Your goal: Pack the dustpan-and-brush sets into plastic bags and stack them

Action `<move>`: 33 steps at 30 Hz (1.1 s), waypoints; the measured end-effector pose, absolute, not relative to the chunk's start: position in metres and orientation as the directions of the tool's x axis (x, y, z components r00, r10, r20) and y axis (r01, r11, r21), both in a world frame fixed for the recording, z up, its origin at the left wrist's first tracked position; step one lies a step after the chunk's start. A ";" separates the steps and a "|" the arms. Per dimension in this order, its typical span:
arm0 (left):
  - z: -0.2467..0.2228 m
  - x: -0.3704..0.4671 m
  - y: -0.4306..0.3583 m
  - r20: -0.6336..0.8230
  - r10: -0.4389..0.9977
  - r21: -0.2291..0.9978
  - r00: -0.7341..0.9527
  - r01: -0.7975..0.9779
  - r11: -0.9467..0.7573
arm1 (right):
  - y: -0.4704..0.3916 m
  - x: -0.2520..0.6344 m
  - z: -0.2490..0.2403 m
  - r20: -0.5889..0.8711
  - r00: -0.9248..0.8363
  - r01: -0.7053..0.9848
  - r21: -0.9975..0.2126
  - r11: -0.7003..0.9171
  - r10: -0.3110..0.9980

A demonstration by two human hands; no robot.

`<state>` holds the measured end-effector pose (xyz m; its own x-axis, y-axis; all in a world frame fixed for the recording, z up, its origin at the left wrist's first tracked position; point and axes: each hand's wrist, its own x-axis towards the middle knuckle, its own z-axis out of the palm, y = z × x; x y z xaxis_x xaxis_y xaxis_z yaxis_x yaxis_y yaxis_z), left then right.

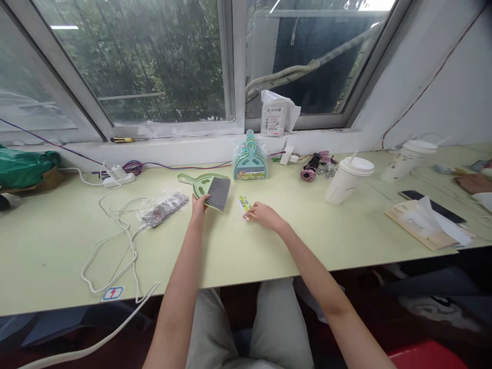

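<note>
My left hand (199, 207) grips the lower edge of a green dustpan and brush set (218, 193), its grey bristles facing up and its handle pointing left. To the right of it, my right hand (264, 215) pinches the near end of a small printed card (243, 203) in green, yellow and white, just over the table. Behind both hands, a row of blue-green dustpan and brush sets (250, 160) in clear plastic stands against the wall below the window.
On the left lie a clear plastic packet (163, 208), tangled white cables (128, 246) and a power strip (119, 177). To the right are a folded umbrella (310, 169), two white cups (348, 179), a phone (432, 207) and a tissue pack (418, 225). The table's front edge (246, 283) runs above my knees.
</note>
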<state>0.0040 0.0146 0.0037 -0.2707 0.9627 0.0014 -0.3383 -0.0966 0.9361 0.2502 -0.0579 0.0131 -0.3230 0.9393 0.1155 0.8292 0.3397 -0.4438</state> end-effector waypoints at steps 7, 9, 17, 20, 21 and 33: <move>-0.004 0.010 0.021 -0.091 0.966 0.954 -0.240 -0.298 0.016 | -0.050 0.266 0.010 0.226 -0.353 0.807 -0.418 0.418 0.908; -0.004 0.012 0.020 -0.094 0.970 0.957 -0.225 -0.289 0.026 | -0.045 0.264 0.001 0.221 -0.357 0.828 -0.375 0.417 0.908; -0.004 0.034 0.011 -0.105 0.988 0.949 -0.112 -0.307 0.066 | -0.027 0.279 -0.002 0.350 0.133 0.801 -0.588 0.107 0.927; -0.006 0.055 0.004 -0.123 0.992 0.941 -0.025 -0.321 0.108 | -0.032 0.276 0.007 0.442 0.338 0.756 -0.653 0.040 0.831; -0.007 0.062 0.001 -0.117 0.993 0.935 0.008 -0.335 0.113 | -0.035 0.269 0.009 0.463 0.329 0.772 -0.633 0.047 0.823; -0.010 0.070 -0.005 -0.080 0.994 0.911 0.077 -0.398 0.104 | -0.058 0.216 0.003 0.354 -0.102 0.859 -0.440 0.262 0.930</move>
<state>0.0701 -0.0049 -0.0098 0.0772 0.9938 -0.0798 -0.3980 0.1041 0.9115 0.2161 -0.0576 0.0027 -0.1016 0.9296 0.3542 0.8588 0.2617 -0.4404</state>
